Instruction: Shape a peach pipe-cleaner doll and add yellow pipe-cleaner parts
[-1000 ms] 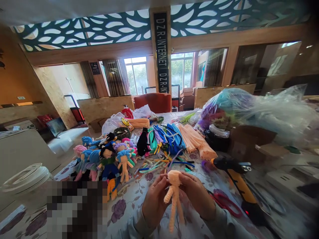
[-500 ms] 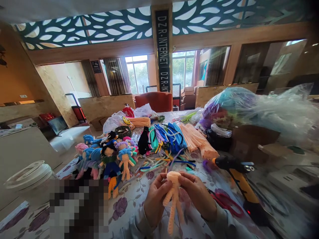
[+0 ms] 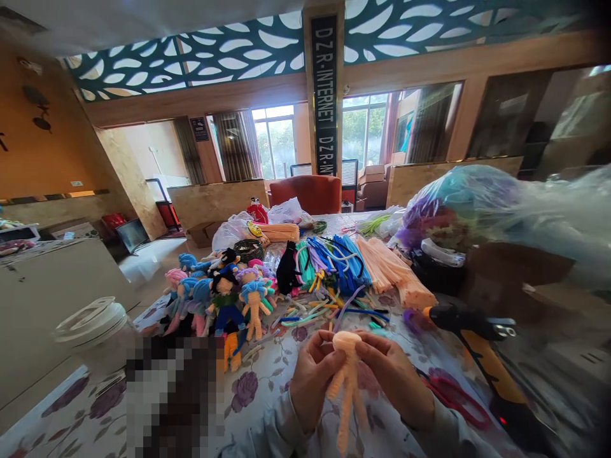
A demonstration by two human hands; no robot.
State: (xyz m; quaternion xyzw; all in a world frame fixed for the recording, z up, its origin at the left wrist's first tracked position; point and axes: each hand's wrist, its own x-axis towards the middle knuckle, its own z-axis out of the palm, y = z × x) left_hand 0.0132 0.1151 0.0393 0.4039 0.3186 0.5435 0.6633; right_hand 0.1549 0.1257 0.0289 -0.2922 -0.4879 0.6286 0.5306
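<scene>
A peach pipe-cleaner doll body (image 3: 349, 362) hangs upright between my two hands, its rounded head on top and its limbs dangling below. My left hand (image 3: 312, 372) pinches it by the head's left side, thumb in front. From the other side my right hand (image 3: 389, 366) grips the head with thumb and fingers. Ahead lie loose cut pipe cleaners (image 3: 324, 312) in several colours. Bundles of blue pipe cleaners (image 3: 351, 264) and peach pipe cleaners (image 3: 396, 273) are behind them. Finished-looking dolls (image 3: 224, 299) with coloured hair are heaped to the left.
Red-handled scissors (image 3: 461, 397) lie right of my right hand, beside a black and orange glue gun (image 3: 491, 362). A lidded clear tub (image 3: 95, 331) stands at the left. Large plastic bags (image 3: 482, 197) fill the back right. A flowered cloth (image 3: 267, 381) covers the table.
The view has turned slightly left, so everything sits further right in the picture. Both hands still hold the doll body by its head, with the head's rounded top facing me more.
</scene>
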